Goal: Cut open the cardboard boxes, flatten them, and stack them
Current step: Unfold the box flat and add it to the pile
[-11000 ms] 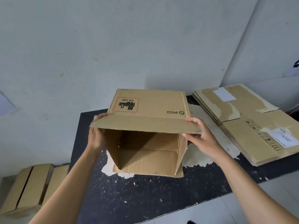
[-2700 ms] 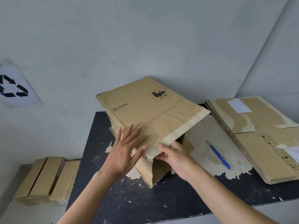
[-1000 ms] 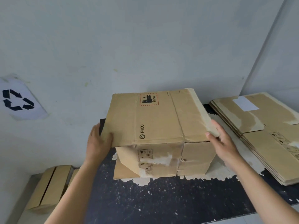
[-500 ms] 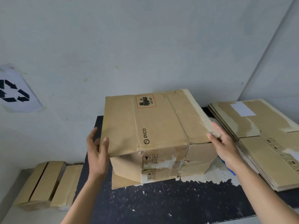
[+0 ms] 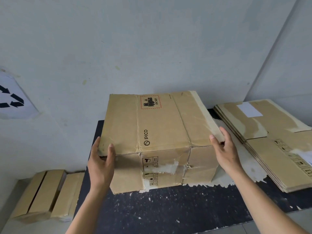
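The cardboard box point(image 5: 160, 125) sits between the two hands. It is brown and creased, and its broad upper panel tilts toward the viewer, printed with a PICO logo and a red-dashed UN 3481 label. The left hand point(image 5: 101, 164) grips that panel's near left corner, thumb on top; the right hand point(image 5: 224, 149) pinches its right edge. The front face below shows handling symbols and torn pale tape patches. A stack of flattened boxes point(image 5: 273, 142) lies just right of the right hand, a white label on top. More brown boxes point(image 5: 45, 195) lie lower, left of the left hand.
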